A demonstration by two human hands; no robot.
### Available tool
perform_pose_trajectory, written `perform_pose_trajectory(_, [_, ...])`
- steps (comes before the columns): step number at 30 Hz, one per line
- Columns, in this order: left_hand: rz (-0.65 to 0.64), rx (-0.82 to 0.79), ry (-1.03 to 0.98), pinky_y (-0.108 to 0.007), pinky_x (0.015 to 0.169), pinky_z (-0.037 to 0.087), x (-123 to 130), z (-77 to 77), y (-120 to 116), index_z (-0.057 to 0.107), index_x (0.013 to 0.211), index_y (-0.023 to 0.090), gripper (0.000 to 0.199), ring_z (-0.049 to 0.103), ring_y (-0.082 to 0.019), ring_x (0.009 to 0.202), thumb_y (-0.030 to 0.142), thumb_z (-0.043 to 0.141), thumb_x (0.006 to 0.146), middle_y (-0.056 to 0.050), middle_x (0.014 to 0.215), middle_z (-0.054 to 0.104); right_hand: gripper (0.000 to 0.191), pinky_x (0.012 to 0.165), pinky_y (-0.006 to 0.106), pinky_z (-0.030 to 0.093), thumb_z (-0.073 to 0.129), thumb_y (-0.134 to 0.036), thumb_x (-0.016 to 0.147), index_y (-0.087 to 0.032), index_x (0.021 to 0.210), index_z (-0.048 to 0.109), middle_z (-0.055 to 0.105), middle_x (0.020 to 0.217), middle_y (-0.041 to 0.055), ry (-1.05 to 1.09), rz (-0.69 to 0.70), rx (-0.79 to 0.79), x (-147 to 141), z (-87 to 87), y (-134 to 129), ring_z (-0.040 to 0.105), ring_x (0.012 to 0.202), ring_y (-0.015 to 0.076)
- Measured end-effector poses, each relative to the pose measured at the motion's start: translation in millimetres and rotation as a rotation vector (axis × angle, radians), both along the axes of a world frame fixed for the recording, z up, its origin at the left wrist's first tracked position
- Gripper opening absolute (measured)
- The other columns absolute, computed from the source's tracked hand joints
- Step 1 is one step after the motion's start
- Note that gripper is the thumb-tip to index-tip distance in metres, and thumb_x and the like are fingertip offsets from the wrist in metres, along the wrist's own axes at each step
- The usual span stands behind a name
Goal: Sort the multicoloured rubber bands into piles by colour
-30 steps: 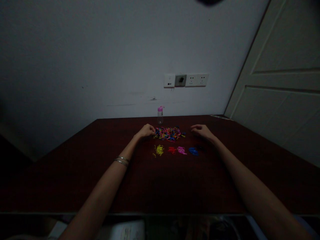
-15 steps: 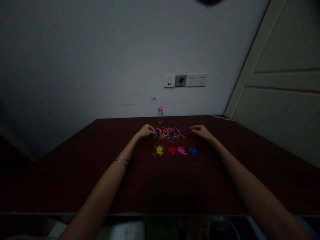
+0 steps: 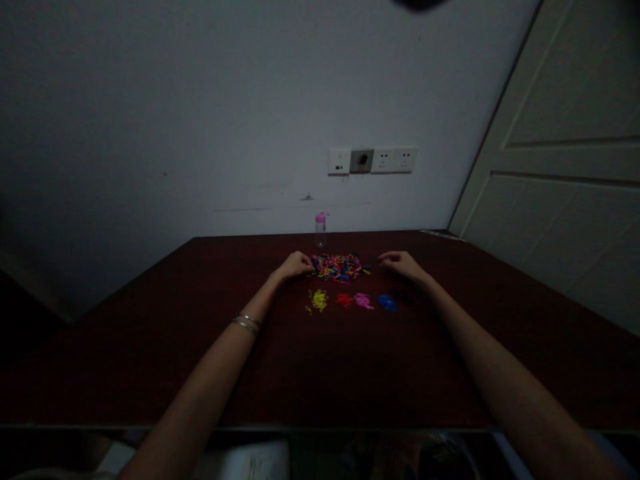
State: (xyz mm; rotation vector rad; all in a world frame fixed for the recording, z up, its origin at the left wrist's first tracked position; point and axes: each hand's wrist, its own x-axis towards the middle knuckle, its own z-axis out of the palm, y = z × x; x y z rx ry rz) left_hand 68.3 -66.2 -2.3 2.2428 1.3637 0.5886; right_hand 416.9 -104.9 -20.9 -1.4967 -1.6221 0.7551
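A mixed heap of small coloured rubber bands [image 3: 339, 267] lies on the dark red table [image 3: 320, 367]. My left hand [image 3: 297, 264] is at the heap's left edge, fingers pinched together; whatever is between them is too small to make out. To the right of the heap, a little apart from it, my right hand [image 3: 401, 264] rests low with its fingers stretched out, holding nothing visible. In front of the heap lie smaller one-colour groups: yellow bands [image 3: 319, 300], red bands [image 3: 344, 301], pink bands [image 3: 363, 301] and blue bands [image 3: 387, 303]. A faint dark patch beside the blue is hard to read.
Behind the heap stands a clear bottle with a pink cap [image 3: 321, 231]. The wall beyond carries sockets [image 3: 394, 161] and switches. A pale door panel [image 3: 565, 200] slants along the right. Below the table's front edge are dim stored items, among them a white box [image 3: 257, 460].
My left hand has shifted very slightly right and nearer to me, still at the heap's edge. The right hand and the band groups look almost unchanged.
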Motion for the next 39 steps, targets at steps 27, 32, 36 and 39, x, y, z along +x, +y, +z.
perform_pose_trajectory(27, [0.097, -0.103, -0.177, -0.019, 0.050, 0.033, -7, 5.5, -3, 0.068, 0.066, 0.009, 0.020, 0.044, -0.008, 0.051, 0.025, 0.059, 0.059, 0.000, 0.057, 0.057, 0.027, 0.056, 0.019, 0.045, 0.056, -0.017, 0.066, -0.013, 0.090, 0.066, 0.068, 0.076, 0.0049, -0.012, -0.009, 0.005, 3, -5.8, 5, 0.059, 0.063, 0.0124])
perform_pose_trajectory(32, [0.077, -0.129, -0.184, -0.020, 0.048, 0.031, -7, 6.7, -6, 0.067, 0.066, 0.009, 0.020, 0.042, -0.007, 0.049, 0.025, 0.059, 0.060, 0.001, 0.053, 0.054, 0.027, 0.053, 0.019, 0.043, 0.055, -0.017, 0.066, -0.012, 0.090, 0.065, 0.068, 0.073, 0.0052, -0.003, -0.006, 0.007, 2, -5.4, 4, 0.058, 0.061, 0.0123])
perform_pose_trajectory(36, [0.036, -0.158, -0.182, -0.020, 0.048, 0.031, -8, 5.0, -5, 0.068, 0.067, 0.008, 0.020, 0.041, -0.007, 0.049, 0.025, 0.060, 0.059, 0.001, 0.053, 0.054, 0.027, 0.053, 0.019, 0.043, 0.055, -0.017, 0.066, -0.012, 0.090, 0.065, 0.067, 0.073, 0.0048, -0.009, -0.008, -0.007, 1, -4.2, 3, 0.058, 0.062, 0.0121])
perform_pose_trajectory(39, [-0.003, -0.163, -0.171, -0.020, 0.048, 0.031, -7, 2.8, -3, 0.069, 0.070, 0.008, 0.024, 0.041, -0.007, 0.049, 0.027, 0.063, 0.057, 0.001, 0.053, 0.055, 0.026, 0.052, 0.019, 0.042, 0.055, -0.016, 0.066, -0.012, 0.090, 0.065, 0.067, 0.073, 0.0045, -0.008, -0.009, -0.007, 1, -3.8, 2, 0.057, 0.061, 0.0119])
